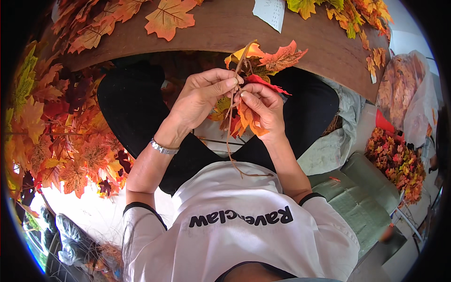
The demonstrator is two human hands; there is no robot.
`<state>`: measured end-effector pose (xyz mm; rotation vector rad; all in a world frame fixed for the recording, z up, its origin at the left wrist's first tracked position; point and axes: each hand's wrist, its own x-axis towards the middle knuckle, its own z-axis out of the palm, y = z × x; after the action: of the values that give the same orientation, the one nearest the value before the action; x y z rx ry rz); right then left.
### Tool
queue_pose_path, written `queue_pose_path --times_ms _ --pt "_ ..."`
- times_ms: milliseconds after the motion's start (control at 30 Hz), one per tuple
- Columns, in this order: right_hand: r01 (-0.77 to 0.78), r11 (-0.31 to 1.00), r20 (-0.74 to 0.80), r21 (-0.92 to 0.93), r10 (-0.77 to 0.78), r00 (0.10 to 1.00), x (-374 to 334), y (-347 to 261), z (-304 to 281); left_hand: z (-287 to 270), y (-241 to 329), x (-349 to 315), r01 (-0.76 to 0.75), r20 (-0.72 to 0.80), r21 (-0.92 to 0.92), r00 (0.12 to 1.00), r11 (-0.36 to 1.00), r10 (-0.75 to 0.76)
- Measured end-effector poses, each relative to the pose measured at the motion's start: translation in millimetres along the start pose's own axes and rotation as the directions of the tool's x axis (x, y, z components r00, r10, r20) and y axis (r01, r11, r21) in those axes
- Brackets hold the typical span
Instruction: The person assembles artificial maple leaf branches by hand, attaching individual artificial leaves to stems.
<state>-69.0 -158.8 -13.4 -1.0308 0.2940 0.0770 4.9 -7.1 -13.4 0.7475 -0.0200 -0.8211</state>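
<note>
White shirt cloth [244,225] lies nearest; above it, left hand [204,96] and right hand [260,110] pinch thin brown raffia string [230,141] around jagged orange fabric leaves [263,58].

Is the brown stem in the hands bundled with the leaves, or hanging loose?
Partly loose. The brown stem is pinched between left hand and right hand beside the leaf cluster; its lower end dangles free.
</note>
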Motion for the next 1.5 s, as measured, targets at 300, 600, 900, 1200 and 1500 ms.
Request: queue_pose_path --times_ms 300,600,900,1200,1500 --pt "0.018 1.000 -0.003 0.018 -0.018 1.000 0.6 -0.9 2.5 0.6 0.5 0.5 -0.032 -0.012 0.003 0.999 0.999 0.032" --pt "0.019 0.999 -0.019 0.025 -0.019 1.000 1.0 -0.8 3.9 1.1 1.9 -0.3 -0.019 0.016 -0.016 1.000 1.000 0.019" --pt "0.019 1.000 -0.002 0.020 -0.019 1.000 0.7 -1.5 2.5 -1.0 -0.4 0.6 -0.042 0.009 0.004 0.999 0.999 0.042" --pt "0.029 0.999 0.001 0.035 -0.029 1.000 0.8 -1.7 4.7 1.7 -0.5 -0.4 -0.041 -0.016 0.009 0.999 0.999 0.041" --pt "0.014 0.987 -0.017 0.157 -0.011 1.000 -0.6 -2.2 8.3 4.0 -1.9 -1.2 -0.039 0.016 0.024 0.999 0.999 0.039"
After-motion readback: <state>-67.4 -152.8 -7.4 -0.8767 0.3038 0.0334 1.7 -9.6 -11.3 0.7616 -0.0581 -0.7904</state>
